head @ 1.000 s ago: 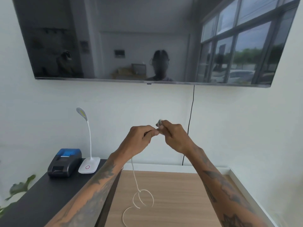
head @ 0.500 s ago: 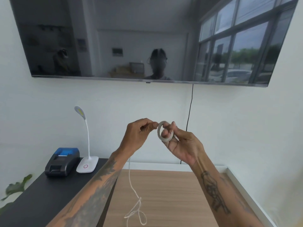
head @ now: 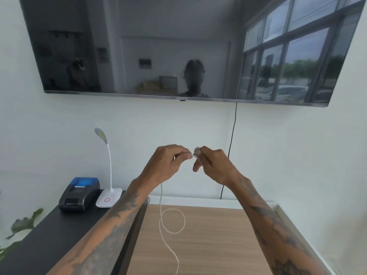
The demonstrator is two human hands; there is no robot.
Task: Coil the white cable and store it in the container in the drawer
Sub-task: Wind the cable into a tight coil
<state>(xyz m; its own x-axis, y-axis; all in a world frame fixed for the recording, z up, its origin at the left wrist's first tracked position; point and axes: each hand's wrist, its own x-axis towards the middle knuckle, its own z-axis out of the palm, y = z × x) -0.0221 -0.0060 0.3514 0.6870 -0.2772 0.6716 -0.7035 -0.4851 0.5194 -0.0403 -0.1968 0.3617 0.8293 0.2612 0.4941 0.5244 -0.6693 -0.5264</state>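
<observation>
Both hands' fingers pinch the white cable, seemingly coiled at right hand

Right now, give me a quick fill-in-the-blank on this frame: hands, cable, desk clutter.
1. Both hands, left hand and right hand, pinch the ____ cable.
2. The cable's slack hangs down and forms a ____ over the wooden surface.
3. The desk lamp stands right of the ____-topped receipt printer.

Missing: white; loop; blue
</observation>
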